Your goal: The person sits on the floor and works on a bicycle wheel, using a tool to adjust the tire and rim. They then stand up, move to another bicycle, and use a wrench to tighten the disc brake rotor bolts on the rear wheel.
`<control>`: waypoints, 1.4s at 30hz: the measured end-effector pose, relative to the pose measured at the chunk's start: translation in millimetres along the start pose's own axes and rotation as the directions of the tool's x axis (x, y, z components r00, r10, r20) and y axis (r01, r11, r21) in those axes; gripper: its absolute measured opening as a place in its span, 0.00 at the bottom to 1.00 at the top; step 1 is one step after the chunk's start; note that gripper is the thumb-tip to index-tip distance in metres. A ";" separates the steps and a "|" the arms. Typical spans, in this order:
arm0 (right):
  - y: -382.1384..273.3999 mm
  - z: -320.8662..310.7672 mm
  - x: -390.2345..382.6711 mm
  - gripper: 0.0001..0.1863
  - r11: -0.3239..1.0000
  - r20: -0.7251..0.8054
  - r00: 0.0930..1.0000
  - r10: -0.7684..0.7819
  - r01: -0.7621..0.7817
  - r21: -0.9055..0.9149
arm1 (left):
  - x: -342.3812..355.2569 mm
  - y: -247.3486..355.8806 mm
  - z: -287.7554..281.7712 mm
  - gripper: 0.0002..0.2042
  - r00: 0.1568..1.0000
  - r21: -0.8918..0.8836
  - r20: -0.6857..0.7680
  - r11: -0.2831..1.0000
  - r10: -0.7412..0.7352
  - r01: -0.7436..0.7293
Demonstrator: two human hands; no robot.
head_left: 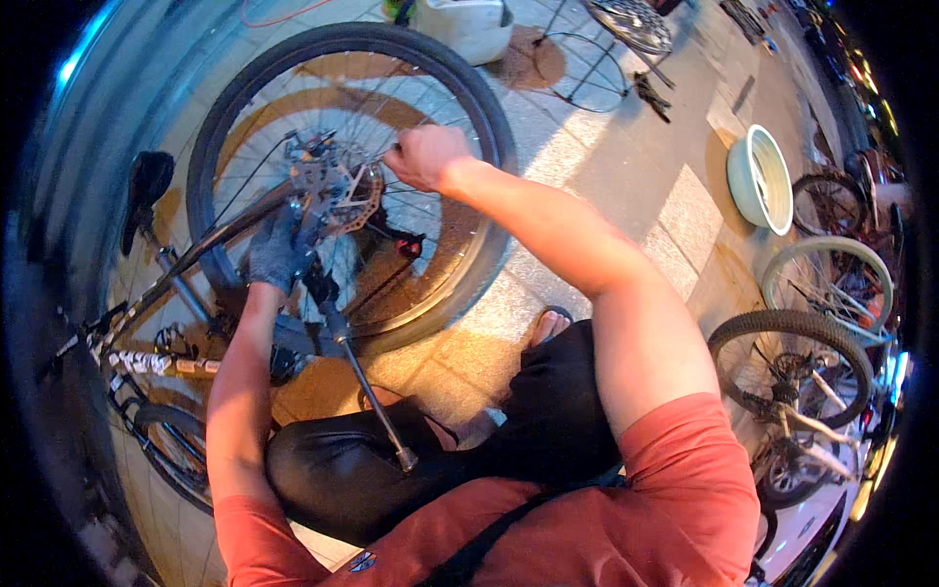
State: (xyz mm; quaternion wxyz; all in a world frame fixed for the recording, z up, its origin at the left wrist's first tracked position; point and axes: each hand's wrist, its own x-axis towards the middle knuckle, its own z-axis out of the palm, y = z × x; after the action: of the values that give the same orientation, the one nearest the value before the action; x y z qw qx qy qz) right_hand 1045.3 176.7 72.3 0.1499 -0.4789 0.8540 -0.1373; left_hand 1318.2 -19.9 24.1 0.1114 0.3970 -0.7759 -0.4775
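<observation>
A bicycle wheel [476,108] with a dark tyre stands before me, joined to a dark bicycle frame [230,231]. At its hub is a silver brake disc [364,203]. My left hand [274,252], in a grey glove, is closed round the frame beside the hub; its fingertips are partly hidden. My bare right hand [427,158] is closed in a fist over the spokes, right of the disc. Whatever its fingers pinch is too small to make out. A long rod like a kickstand [370,386] slants from below the hub toward my lap.
A black saddle [147,191] juts out at left. A pale bucket [462,27] stands beyond the wheel. At right are a light green basin [760,180] and several other bicycles, one with a knobbly tyre [726,342]. My sandalled foot [548,327] rests on the paving near the wheel.
</observation>
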 end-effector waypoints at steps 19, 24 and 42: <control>96.4 31.5 54.8 0.07 -0.110 0.182 0.966 -0.184 0.164 -0.980 | 10.7 -32.0 -6.8 0.15 0.953 0.456 0.013 0.846 0.303 -0.275; 108.9 35.0 58.2 0.06 -0.214 0.135 0.981 -0.139 0.103 -0.971 | 12.4 -30.8 -5.4 0.14 0.946 0.457 0.021 0.838 0.324 -0.297; -16.3 -83.6 -64.4 0.11 0.933 -0.100 0.988 -0.118 0.076 -0.352 | -79.2 86.8 -42.8 0.19 0.960 0.396 -0.210 0.914 0.184 -0.089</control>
State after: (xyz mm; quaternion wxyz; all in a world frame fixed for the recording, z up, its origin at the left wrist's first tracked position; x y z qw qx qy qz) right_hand 1057.5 231.5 163.2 0.0047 -0.5305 0.8474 -0.0202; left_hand 1349.8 29.2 134.7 0.1591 0.4108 -0.8606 -0.2555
